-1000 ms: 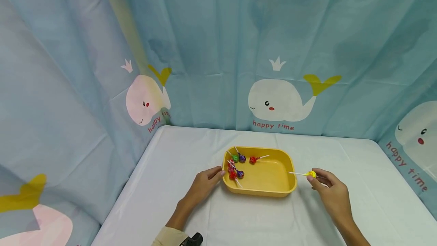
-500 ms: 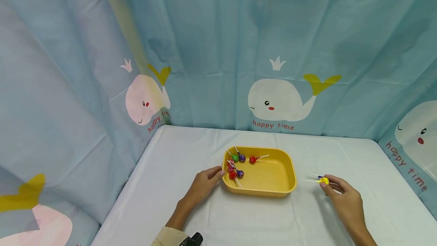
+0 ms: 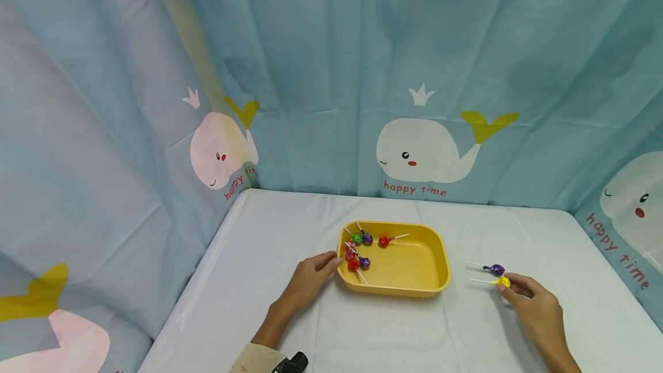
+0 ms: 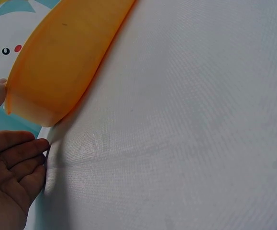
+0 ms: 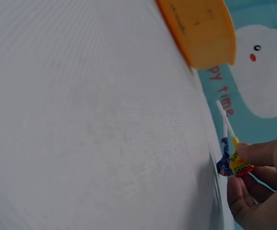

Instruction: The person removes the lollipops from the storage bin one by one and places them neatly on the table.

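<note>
The right hand [image 3: 537,311], fingers pinching the yellow lollipop [image 3: 504,282], has drawn away from the tray [image 3: 411,263] toward the worktop's [image 3: 559,252] right edge, beside the purple lollipop [image 3: 497,270], putting both outside the tray, whose left edge the left hand's [image 3: 307,278] loose fingers touch.

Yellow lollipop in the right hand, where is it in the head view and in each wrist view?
Head: yellow lollipop right of centre, low in the picture, pinched by the right hand, stick pointing left.
Left wrist: not in it.
Right wrist: at the lower right, just right of the purple lollipop.
Shared landmark: the yellow tray, upper left in the left wrist view, upper right in the right wrist view.
</note>
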### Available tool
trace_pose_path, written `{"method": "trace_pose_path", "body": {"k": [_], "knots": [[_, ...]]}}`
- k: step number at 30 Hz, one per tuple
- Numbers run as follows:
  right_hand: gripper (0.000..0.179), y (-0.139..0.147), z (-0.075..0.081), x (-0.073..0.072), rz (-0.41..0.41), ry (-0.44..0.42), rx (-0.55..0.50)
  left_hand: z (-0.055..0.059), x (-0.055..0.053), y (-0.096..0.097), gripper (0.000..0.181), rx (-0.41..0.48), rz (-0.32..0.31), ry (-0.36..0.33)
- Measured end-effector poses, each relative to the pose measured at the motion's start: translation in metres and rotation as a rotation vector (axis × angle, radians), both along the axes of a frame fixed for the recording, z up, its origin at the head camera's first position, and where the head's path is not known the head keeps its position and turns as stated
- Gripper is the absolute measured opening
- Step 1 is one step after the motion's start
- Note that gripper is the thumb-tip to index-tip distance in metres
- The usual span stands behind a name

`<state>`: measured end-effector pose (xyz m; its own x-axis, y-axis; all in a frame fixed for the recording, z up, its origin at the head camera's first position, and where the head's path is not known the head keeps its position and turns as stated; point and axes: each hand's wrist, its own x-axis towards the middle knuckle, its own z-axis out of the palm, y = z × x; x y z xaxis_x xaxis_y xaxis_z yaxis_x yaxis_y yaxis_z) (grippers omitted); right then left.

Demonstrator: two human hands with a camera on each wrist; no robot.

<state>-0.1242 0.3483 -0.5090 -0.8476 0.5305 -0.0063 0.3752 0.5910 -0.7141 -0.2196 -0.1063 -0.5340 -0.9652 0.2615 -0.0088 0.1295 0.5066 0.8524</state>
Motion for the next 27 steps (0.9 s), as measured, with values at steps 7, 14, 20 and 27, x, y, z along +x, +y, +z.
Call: {"method": "trace_pose_path", "body": {"k": [7,14,20,27], "knots": [[0.043,0.010,-0.008,-0.003,-0.012,-0.009,0.009,0.001,0.000,0.001,0.071,0.000,0.012,-0.005],[0.041,0.013,-0.012,-0.007,0.011,-0.030,0.022,0.000,0.000,0.001,0.069,-0.003,0.008,0.003],[0.039,0.014,-0.012,-0.007,0.028,-0.040,0.043,-0.002,-0.001,0.001,0.070,-0.007,0.005,-0.002],[0.045,0.012,-0.010,-0.009,0.008,-0.056,-0.007,-0.003,-0.002,0.000,0.073,0.008,0.004,-0.007]]}}
